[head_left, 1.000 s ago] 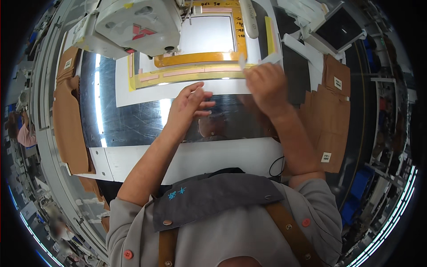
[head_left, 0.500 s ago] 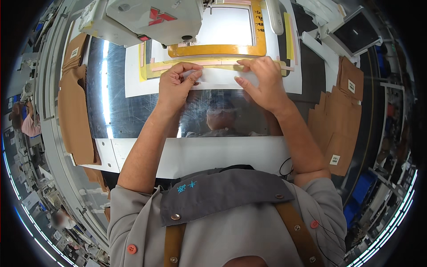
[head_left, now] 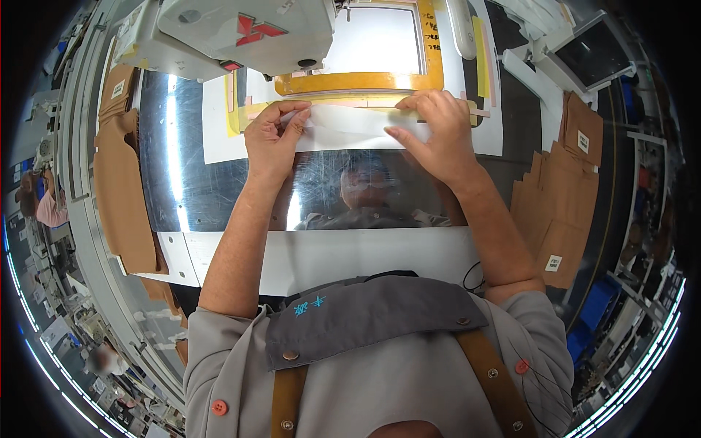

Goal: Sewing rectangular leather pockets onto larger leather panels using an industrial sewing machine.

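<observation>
Workshop benches and pale strips of light curve away at both rims, and between them lies a dark, glossy table plate (head_left: 219, 193) that mirrors the person leaning over it. Above it, at upper left, hangs a pale machine head (head_left: 219, 44), beside an amber frame (head_left: 358, 84) that surrounds a white field. Just below the frame, at the near edge of a yellow-taped border (head_left: 234, 117), a thin white strip (head_left: 339, 124) is stretched crosswise between the two hands. The left hand (head_left: 274, 142) pinches its left end between thumb and forefinger, presumably to keep that end from slipping. The right hand (head_left: 442, 135) has thumb and forefinger well apart near the other end, perhaps to leave room for smoothing; whether its tips press the strip I cannot tell (nor whether the strip is paper or cloth). Brown pieces lie piled at the left (head_left: 120, 197) and at the right (head_left: 551, 212), probably set aside so the middle suits both hands. A dark screen (head_left: 588, 55) stands at upper right, likely angled toward the person for easy reading.
</observation>
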The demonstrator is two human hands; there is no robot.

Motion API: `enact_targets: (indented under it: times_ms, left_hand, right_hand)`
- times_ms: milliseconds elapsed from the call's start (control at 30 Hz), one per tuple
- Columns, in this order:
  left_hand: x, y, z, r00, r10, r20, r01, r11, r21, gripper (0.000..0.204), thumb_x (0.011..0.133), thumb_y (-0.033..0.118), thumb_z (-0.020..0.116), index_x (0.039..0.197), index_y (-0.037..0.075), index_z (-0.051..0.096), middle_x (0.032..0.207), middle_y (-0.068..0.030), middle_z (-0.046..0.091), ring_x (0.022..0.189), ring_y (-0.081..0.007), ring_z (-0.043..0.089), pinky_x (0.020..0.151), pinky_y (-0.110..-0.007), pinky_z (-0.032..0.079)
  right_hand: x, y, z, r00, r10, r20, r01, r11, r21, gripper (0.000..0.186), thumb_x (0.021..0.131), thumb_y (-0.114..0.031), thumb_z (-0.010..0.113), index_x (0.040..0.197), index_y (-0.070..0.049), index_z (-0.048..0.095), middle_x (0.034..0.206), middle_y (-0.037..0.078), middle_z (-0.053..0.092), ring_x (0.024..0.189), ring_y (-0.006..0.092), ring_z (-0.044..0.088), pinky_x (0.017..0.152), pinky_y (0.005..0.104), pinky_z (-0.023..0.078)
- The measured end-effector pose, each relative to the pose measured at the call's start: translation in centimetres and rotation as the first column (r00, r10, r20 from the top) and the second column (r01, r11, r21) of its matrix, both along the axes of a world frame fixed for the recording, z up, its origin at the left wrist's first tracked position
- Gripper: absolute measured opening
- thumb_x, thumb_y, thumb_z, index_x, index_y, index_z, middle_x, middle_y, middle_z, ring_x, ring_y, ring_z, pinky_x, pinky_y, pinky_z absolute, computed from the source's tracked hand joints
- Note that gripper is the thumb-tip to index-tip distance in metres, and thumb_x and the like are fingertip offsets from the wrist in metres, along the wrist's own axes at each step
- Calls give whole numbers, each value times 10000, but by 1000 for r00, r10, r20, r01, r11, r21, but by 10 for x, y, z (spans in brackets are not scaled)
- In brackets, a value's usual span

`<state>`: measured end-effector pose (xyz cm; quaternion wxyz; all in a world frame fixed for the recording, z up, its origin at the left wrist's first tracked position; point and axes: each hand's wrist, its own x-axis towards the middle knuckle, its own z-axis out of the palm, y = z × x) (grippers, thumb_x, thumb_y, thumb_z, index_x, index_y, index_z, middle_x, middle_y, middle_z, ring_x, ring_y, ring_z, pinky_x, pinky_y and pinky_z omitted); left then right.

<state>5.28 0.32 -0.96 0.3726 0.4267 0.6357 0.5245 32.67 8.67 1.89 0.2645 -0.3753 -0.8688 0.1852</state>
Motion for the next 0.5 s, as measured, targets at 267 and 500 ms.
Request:
enact_targets:
  times_ms: [267,500]
  left_hand:
    - [5,-5,2,991,-117,-69,118,993,3,144,949,73,748,1082,16,748,1013,-52,763,886,-105,684,826,-248,543]
    - [5,1,6,966,91,-243,-94,996,-1,174,915,82,770,1084,39,753,1016,-74,764,882,-140,703,799,-268,553]
  right_hand:
    - [-40,-8,-5,988,137,-66,-134,990,48,337,814,-282,831,1067,-82,731,978,62,698,1035,249,614,936,408,405]
    - [-19,3,-5,995,-52,-83,51,999,-13,158,828,-226,820,776,-88,764,718,33,717,711,225,658,769,395,442]
